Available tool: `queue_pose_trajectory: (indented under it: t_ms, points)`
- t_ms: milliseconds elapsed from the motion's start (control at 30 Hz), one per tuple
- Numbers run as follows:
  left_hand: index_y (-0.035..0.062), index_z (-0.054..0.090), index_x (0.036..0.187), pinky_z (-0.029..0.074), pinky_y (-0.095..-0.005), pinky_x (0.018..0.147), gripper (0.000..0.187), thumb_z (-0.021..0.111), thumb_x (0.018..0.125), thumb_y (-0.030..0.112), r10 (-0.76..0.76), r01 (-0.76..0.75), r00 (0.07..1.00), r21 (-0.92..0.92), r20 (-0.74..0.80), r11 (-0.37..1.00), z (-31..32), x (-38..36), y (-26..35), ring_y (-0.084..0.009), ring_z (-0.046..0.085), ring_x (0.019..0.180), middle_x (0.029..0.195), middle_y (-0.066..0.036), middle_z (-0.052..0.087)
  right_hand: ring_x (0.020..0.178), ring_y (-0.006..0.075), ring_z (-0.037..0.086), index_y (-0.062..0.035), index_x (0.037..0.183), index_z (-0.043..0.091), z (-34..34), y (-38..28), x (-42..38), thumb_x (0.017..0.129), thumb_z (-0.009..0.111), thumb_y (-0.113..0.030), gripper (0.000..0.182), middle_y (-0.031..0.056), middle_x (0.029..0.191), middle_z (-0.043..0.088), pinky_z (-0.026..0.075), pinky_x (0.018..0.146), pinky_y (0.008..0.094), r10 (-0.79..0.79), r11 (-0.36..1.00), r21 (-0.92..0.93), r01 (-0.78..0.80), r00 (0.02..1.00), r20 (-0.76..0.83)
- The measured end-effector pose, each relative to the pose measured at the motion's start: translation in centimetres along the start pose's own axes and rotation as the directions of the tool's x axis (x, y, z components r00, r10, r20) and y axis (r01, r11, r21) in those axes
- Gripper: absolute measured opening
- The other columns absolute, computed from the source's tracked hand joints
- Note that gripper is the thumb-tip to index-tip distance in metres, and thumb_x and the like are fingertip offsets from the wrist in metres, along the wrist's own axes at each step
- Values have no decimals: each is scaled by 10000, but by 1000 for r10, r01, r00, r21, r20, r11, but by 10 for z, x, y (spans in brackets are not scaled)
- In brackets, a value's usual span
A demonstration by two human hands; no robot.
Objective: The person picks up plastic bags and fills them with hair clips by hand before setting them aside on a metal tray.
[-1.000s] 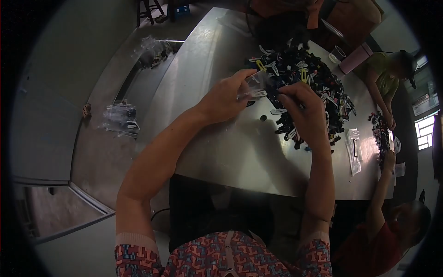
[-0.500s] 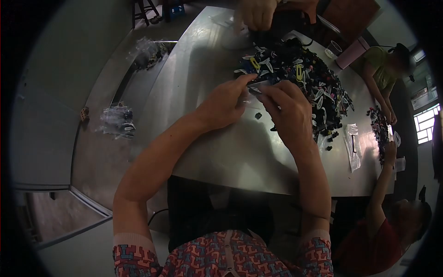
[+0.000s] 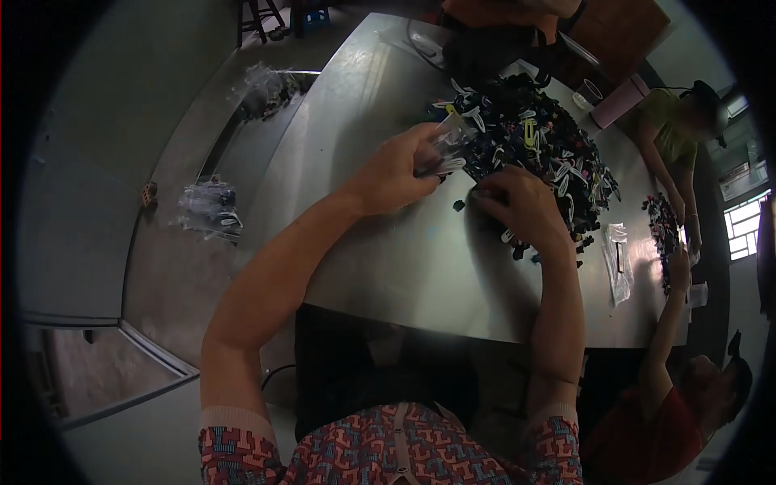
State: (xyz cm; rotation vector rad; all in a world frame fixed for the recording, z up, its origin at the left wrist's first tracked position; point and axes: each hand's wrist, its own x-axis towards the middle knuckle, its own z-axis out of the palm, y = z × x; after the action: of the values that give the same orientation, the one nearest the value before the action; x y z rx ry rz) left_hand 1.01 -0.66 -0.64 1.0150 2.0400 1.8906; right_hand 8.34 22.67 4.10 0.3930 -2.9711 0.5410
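My left hand is closed on a clear plastic bag, with white clips showing at its lower end. At the near edge of a large pile of hair clips, my right hand has its fingers curled down. Whatever its fingertips hold, if anything, is hidden. Mostly black and white clips make up the pile, with a yellow clip among them. A small dark clip lies alone on the metal table, just left of my right fingers.
Flat clear bags lie right of the pile. Filled bags sit at the left on a lower surface. A pink container and a clear cup stand at the back. Two co-workers handle a smaller pile; another person is across the table.
My left hand has lifted the bag slightly and turned it more upright. My right hand has left the bag and moved down and right to the pile. The opposite person's hand has drawn back.
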Motion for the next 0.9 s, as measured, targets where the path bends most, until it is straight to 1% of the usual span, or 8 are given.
queue_pose_trajectory:
  t_ms: [500,533,633,667,700,733,833,900]
  points:
    - [-24,435,1369,476,-268,715,592,648,817,-31,-13,16,999,-72,42,997,-1,-1,3,-94,577,777,856,-33,628,896,319,626,-45,844,684,17,-4,8,825,668,-152,110,102,872,651,511,784,412,-223,941,-296,165,959,-173]
    - [2,402,1425,479,-277,790,634,632,836,-35,-50,54,997,-58,63,997,-2,-1,4,-112,582,875,940,-50,626,896,319,626,-45,844,684,16,-4,8,825,668,-152,110,102,872,651,511,784,412,-222,941,-296,163,959,-175]
    - [25,370,1480,484,-291,872,679,614,850,-40,-97,97,993,6,67,995,-3,-1,8,-139,591,976,1023,-70,623,830,246,670,-22,893,696,5,-7,8,863,669,-130,115,98,862,684,529,743,345,-72,997,-41,63,963,-258]
    - [23,369,1479,486,-295,879,681,613,846,-41,-107,103,993,56,56,993,-2,-1,9,-147,596,979,1021,-72,623,804,184,670,-14,932,698,-1,-11,7,886,671,-115,114,77,860,698,526,724,300,74,977,211,-6,947,-314]
    - [23,369,1479,486,-295,879,681,613,846,-41,-108,105,993,56,53,993,-2,-2,10,-147,596,979,1021,-72,623,778,122,670,-6,972,701,-3,-12,7,909,672,-100,116,55,858,713,523,706,255,229,889,454,-59,916,-329]
    - [22,370,1478,485,-296,884,687,614,839,-43,-116,113,991,47,72,993,-2,-2,11,-149,598,974,1011,-75,626,767,33,623,-11,1031,697,1,-10,10,921,689,-70,125,17,871,711,495,691,191,203,738,663,122,898,-391]
    - [22,375,1473,483,-294,889,697,617,824,-48,-103,99,990,41,94,994,-1,-2,9,-149,600,961,996,-81,629,776,30,620,-7,1031,690,3,-31,6,913,694,-38,122,1,867,702,491,693,181,221,555,785,276,860,-459]
    - [22,379,1470,482,-291,889,700,619,816,-52,-82,78,992,45,98,996,-1,-2,9,-145,601,955,992,-83,631,764,27,610,-7,1028,692,9,-41,7,913,695,-35,118,-3,858,700,480,680,176,211,543,786,296,858,-469]
